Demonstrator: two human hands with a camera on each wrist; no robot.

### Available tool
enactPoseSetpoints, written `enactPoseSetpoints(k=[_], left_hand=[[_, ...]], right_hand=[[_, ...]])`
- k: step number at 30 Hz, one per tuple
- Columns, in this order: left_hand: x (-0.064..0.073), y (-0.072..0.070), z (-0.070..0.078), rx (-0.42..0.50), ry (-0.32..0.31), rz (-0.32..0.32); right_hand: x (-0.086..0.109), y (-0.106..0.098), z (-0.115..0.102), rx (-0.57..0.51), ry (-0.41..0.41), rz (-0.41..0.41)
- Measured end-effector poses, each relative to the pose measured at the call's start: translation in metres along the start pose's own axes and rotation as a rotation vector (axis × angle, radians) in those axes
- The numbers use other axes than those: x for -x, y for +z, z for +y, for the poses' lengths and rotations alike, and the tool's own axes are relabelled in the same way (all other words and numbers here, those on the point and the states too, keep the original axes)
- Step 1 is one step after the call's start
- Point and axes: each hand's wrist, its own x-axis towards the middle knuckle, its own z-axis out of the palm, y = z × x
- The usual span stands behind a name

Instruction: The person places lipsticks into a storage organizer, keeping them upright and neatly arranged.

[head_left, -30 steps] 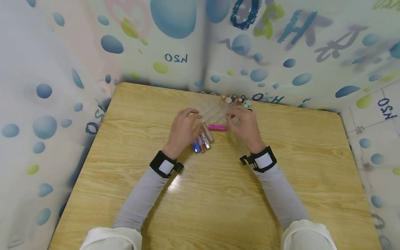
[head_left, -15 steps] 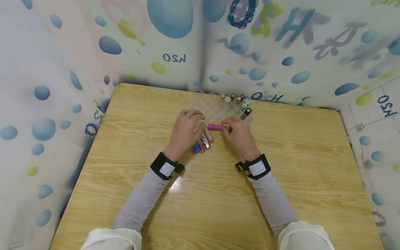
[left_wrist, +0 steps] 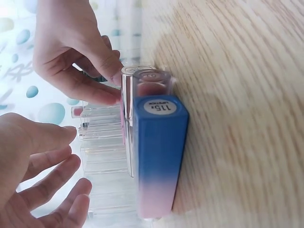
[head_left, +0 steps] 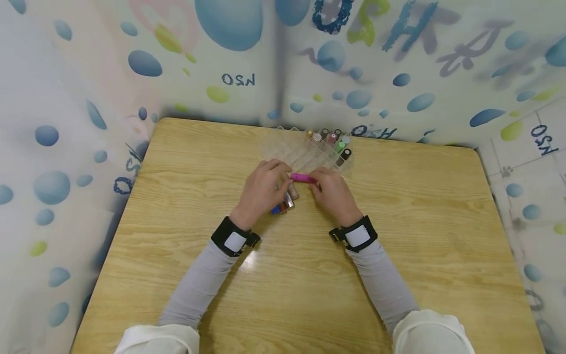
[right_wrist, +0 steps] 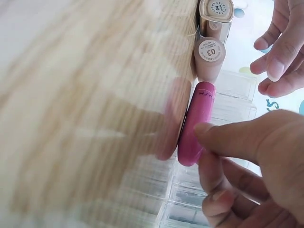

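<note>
A bright pink lipstick tube (head_left: pixel 302 178) lies on its side close to the table. My right hand (head_left: pixel 333 194) pinches its right end between thumb and fingers, plain in the right wrist view, where the pink tube (right_wrist: pixel 197 124) slants beside the thumb. Over the other lipsticks hovers my left hand (head_left: pixel 263 191), fingers loosely bent around nothing; the left wrist view has this hand (left_wrist: pixel 40 175) apart from them. Beneath it lie a blue-and-pink lipstick (left_wrist: pixel 161 156), a clear-capped reddish one (left_wrist: pixel 152 83), a silver one (head_left: pixel 289 200) and a beige tube (right_wrist: pixel 209 57), partly hidden.
Behind the hands, against the wall, stands a clear compartment organizer (head_left: pixel 292 147). Its right side bears several upright tubes, among them a green-capped one (head_left: pixel 339 146) and a black one (head_left: pixel 344 156). The wooden table (head_left: pixel 309 285) stretches toward the person.
My right hand has come left and down from the organizer's right side to the pink tube and taken hold of its end. The left hand has stayed nearly in place.
</note>
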Motion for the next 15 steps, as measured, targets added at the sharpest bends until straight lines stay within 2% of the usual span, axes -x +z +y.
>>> enactPoseSetpoints(k=[8, 15], left_hand=[[0.0031, 0.0027, -0.0027, 0.034, -0.020, -0.026], [0.0016, 0.0034, -0.0014, 0.056, -0.020, -0.059]], right_hand=[[-0.0011, 0.0026, 0.0011, 0.024, 0.021, -0.050], [0.0016, 0.0031, 0.0068, -0.015, 0.046, -0.051]])
